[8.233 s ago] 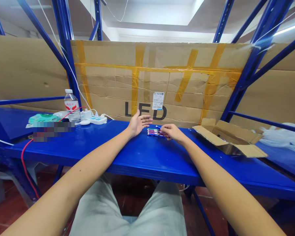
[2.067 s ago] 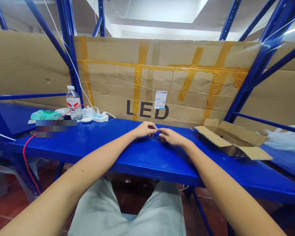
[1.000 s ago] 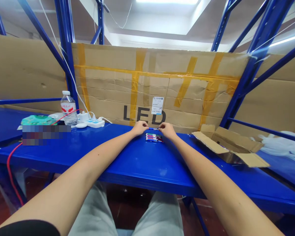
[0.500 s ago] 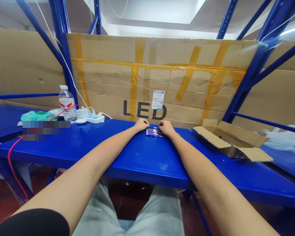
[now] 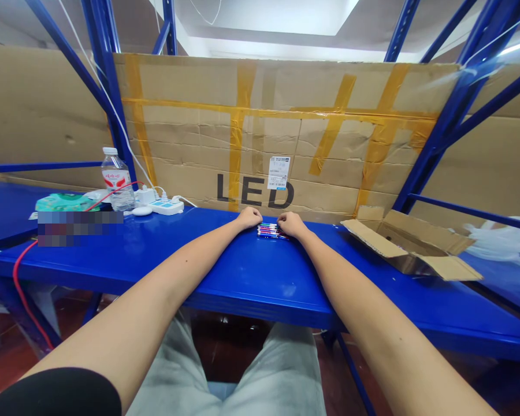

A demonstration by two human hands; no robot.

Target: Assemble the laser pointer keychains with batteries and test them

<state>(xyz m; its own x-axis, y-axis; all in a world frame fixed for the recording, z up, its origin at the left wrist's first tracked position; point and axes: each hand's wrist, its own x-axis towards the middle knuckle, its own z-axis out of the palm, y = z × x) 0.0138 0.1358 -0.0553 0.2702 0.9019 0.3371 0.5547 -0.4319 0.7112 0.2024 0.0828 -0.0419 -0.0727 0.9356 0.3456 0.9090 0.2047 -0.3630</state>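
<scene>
Several slim, shiny pens (image 5: 267, 231) in blue, red, green and silver lie side by side in a small stack of rows on the blue table (image 5: 251, 271). At their left end is my left hand (image 5: 248, 218), its fingers curled together and the fingertips close to the farthest pen. My right hand (image 5: 291, 224) is bent inward at the opposite end, thumb and fingers drawn together over the pens' right tips. Whatever either hand pinches is hidden by the fingers or too small to make out.
An open cardboard box (image 5: 409, 242) stands on the right, with white plastic (image 5: 505, 242) beyond it. To the left are a water bottle (image 5: 116, 179), a power strip (image 5: 167, 205) and a green packet (image 5: 65, 202). A large cardboard sheet (image 5: 190, 138) backs the table.
The view has tilted slightly, so everything sits a little higher in the picture. Both hands stay at the ends of the pens; hardly any other movement shows.
</scene>
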